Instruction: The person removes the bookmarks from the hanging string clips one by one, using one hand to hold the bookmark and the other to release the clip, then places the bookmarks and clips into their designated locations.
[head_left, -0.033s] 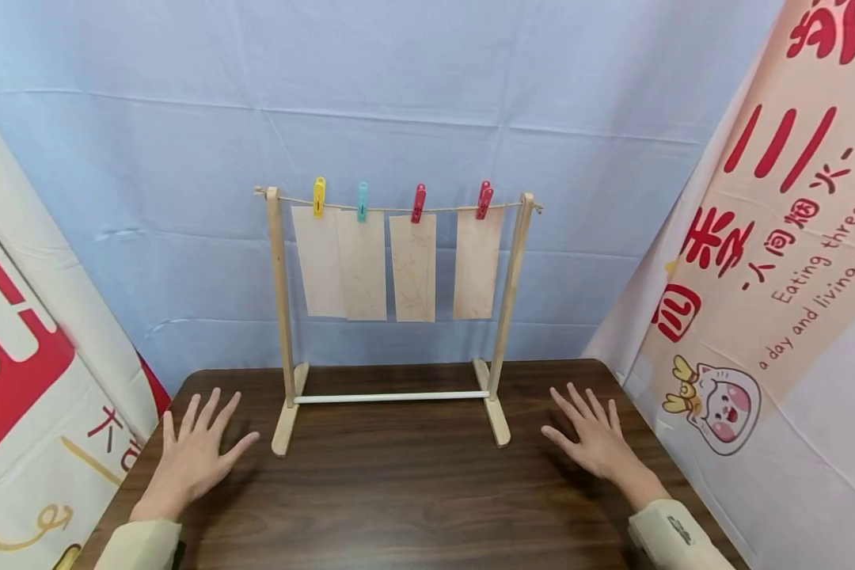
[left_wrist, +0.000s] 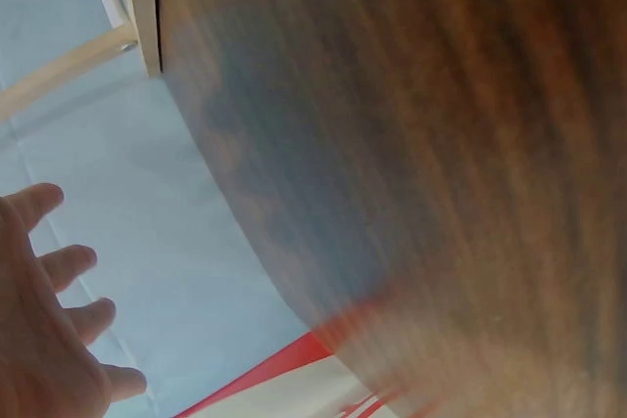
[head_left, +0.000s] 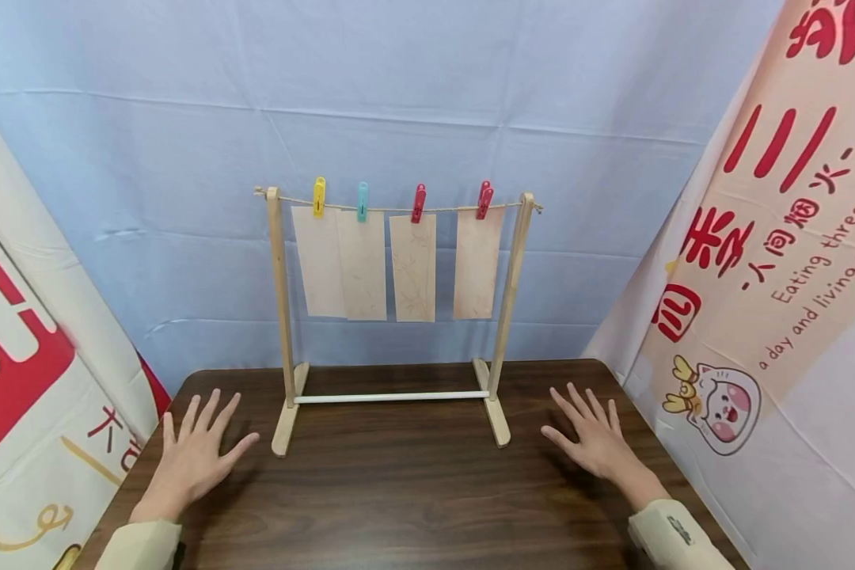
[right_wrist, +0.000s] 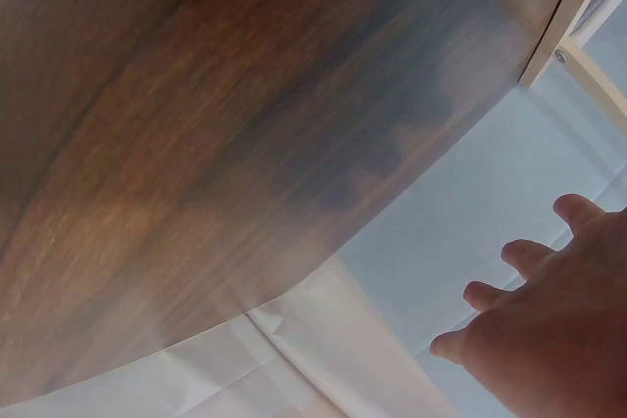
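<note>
At the far left hangs a white cloth (head_left: 21, 467) with large red shapes. Next comes the left hand (head_left: 195, 459), out of a pale sleeve (head_left: 138, 545), palm down with fingers straight and spread; it lies over the left side of the brown table (head_left: 392, 499), nearest the left foot (head_left: 285, 427) of the wooden rack (head_left: 281, 301). The rack stands upright toward the back of the table, between the hands, a string (head_left: 444, 209) tied across its top. Along that string, a yellow clip (head_left: 319, 197) holds a plain paper strip (head_left: 318, 265); a light blue clip (head_left: 362, 202) holds a second strip (head_left: 366, 273), which overlaps the first; a red clip (head_left: 418, 203) holds a third strip (head_left: 414, 269) with faint plant drawings; another red clip (head_left: 484, 200) holds a fourth strip (head_left: 478, 265). Below, a white rod (head_left: 392, 397) joins the rack's sides. The right hand (head_left: 591, 443) mirrors the left, fingers spread, well apart from it. Both seem to hover just above the table, though the blurred wrist views leave that uncertain. At the far right hangs a printed banner (head_left: 791, 237).
</note>
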`<action>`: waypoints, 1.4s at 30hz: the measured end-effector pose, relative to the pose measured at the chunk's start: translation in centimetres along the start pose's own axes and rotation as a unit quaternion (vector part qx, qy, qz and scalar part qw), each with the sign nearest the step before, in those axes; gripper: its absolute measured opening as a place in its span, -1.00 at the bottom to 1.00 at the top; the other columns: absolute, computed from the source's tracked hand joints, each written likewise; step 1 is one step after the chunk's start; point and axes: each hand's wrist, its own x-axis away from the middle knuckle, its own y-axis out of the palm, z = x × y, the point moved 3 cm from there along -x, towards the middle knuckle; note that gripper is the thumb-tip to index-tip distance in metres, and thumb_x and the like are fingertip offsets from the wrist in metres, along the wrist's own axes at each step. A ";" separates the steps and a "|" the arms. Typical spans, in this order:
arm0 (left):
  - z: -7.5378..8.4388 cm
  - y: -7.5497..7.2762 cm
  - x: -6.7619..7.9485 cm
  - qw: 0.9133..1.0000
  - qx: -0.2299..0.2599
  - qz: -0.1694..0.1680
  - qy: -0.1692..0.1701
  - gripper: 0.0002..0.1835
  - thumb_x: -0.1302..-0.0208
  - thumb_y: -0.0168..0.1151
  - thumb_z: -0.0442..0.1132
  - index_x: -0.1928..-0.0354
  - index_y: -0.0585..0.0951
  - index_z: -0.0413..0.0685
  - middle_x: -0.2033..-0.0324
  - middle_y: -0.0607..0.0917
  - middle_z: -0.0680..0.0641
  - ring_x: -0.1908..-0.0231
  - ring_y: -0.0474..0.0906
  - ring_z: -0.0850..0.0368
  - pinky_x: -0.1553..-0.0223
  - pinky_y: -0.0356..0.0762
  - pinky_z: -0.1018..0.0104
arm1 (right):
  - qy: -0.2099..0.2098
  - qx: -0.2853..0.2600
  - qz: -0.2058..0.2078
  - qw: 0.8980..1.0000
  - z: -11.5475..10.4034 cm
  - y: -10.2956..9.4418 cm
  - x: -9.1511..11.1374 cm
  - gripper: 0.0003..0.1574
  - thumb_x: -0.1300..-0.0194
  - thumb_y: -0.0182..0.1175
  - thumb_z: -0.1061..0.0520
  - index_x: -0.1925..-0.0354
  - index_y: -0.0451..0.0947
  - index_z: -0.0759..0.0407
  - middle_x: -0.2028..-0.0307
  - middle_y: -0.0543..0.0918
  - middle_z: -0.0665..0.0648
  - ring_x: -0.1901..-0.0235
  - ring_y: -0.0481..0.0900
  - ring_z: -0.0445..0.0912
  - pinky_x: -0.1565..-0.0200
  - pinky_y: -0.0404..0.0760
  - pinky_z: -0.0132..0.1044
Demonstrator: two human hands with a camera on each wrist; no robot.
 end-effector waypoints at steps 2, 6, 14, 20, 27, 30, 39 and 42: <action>0.1 -0.1 0.0 1.000 0.003 -0.002 -0.001 -0.02 -0.50 0.14 0.40 -0.75 0.07 0.13 -0.67 0.06 -0.37 -0.64 -0.21 -0.50 -0.46 -0.67 -0.54 | -0.001 -0.004 0.000 1.000 -0.1 0.0 0.0 0.06 -0.54 0.15 -0.45 -0.74 0.05 -0.12 -0.71 -0.06 0.36 -0.64 -0.22 0.49 -0.50 -0.49 0.50; 0.5 -0.4 0.1 1.000 0.009 0.001 0.001 -0.01 -0.51 0.12 0.41 -0.75 0.03 0.15 -0.67 0.04 -0.36 -0.64 -0.23 -0.49 -0.47 -0.71 -0.49 | -0.006 -0.004 0.001 1.000 -0.3 0.1 -0.2 0.07 -0.53 0.15 -0.46 -0.74 0.03 -0.14 -0.71 -0.08 0.36 -0.64 -0.22 0.48 -0.50 -0.47 0.49; 1.6 -1.1 -0.2 1.000 0.026 0.001 0.005 -0.01 -0.52 0.14 0.39 -0.76 0.01 0.15 -0.68 0.04 -0.36 -0.64 -0.19 -0.48 -0.48 -0.60 -0.53 | -0.020 0.009 0.014 1.000 -1.0 0.4 -0.5 0.08 -0.52 0.17 -0.48 -0.74 0.05 -0.16 -0.71 -0.05 0.34 -0.65 -0.19 0.45 -0.53 -0.39 0.47; 2.2 -1.2 -0.4 0.999 0.031 0.003 0.006 -0.02 -0.53 0.14 0.38 -0.75 0.03 0.14 -0.67 0.06 -0.36 -0.64 -0.17 -0.48 -0.49 -0.54 -0.56 | -0.031 0.008 0.012 0.999 -1.8 0.5 -1.1 0.09 -0.50 0.17 -0.49 -0.73 0.07 -0.12 -0.71 -0.04 0.33 -0.66 -0.19 0.44 -0.54 -0.41 0.45; 3.0 -1.6 -0.9 0.999 0.035 0.017 0.017 -0.04 -0.54 0.12 0.39 -0.75 0.05 0.12 -0.66 0.10 -0.37 -0.64 -0.15 -0.46 -0.52 -0.52 -0.50 | -0.055 0.016 0.029 0.998 -3.0 0.2 -1.7 0.10 -0.49 0.20 -0.48 -0.72 0.10 -0.11 -0.70 -0.01 0.33 -0.65 -0.15 0.42 -0.54 -0.33 0.46; 3.5 -2.0 -1.0 0.999 0.038 0.016 0.019 -0.04 -0.53 0.12 0.39 -0.75 0.07 0.11 -0.66 0.10 -0.36 -0.64 -0.13 -0.45 -0.54 -0.49 -0.48 | -0.062 0.019 0.032 0.997 -3.5 0.1 -1.9 0.09 -0.49 0.20 -0.47 -0.73 0.08 -0.13 -0.71 -0.02 0.31 -0.66 -0.15 0.40 -0.54 -0.32 0.45; 5.0 -2.9 -1.4 0.999 0.043 0.014 0.020 -0.03 -0.53 0.15 0.37 -0.74 0.07 0.08 -0.67 0.10 -0.34 -0.64 -0.10 -0.44 -0.54 -0.41 -0.49 | -0.079 0.023 0.043 0.996 -5.1 -0.5 -2.4 0.07 -0.50 0.23 -0.43 -0.71 0.14 -0.06 -0.70 0.02 0.32 -0.66 -0.11 0.39 -0.55 -0.24 0.44; 5.6 -3.3 -1.7 0.998 0.046 0.018 0.025 -0.03 -0.53 0.17 0.35 -0.74 0.08 0.05 -0.67 0.10 -0.33 -0.64 -0.09 -0.43 -0.55 -0.39 -0.47 | -0.082 0.030 0.044 0.995 -5.5 -0.7 -2.6 0.08 -0.50 0.23 -0.44 -0.72 0.12 -0.08 -0.70 0.01 0.30 -0.66 -0.10 0.38 -0.57 -0.21 0.40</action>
